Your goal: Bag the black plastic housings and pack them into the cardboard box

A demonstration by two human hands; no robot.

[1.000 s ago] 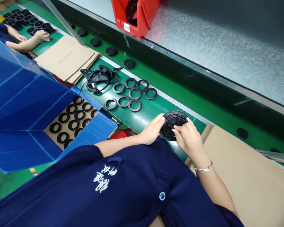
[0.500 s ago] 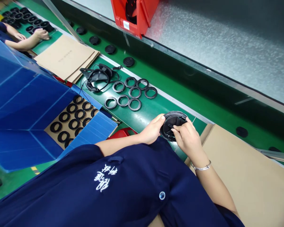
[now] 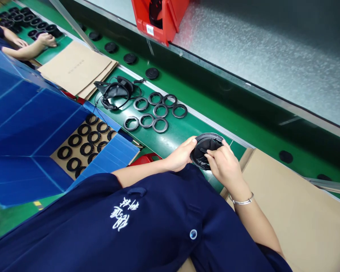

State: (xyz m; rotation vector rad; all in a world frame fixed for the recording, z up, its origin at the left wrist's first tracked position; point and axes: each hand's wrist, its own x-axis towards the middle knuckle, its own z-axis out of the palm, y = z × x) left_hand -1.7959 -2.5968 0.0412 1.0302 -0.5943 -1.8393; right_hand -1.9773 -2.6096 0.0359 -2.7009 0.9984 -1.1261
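Observation:
A round black plastic disc part (image 3: 204,149) is held between both hands just above the green bench edge. My left hand (image 3: 180,155) grips its left rim with the thumb on top. My right hand (image 3: 225,167), with a silver bracelet at the wrist, pinches the disc's inner face with fingers closed. Several black rings (image 3: 155,111) lie in two rows on the green surface beyond the hands. A black headset with cable (image 3: 116,91) lies left of the rings.
An open blue box (image 3: 31,124) at left holds black rings on cardboard. Flat cardboard sheets (image 3: 73,68) lie farther back; brown cardboard (image 3: 294,211) is at right. A red bin (image 3: 158,19) sits above the belt carrying black discs (image 3: 152,73). Another person's hands (image 3: 42,37) work at top left.
Almost nothing has changed; both hands keep hold of the disc, and the view has shifted slightly.

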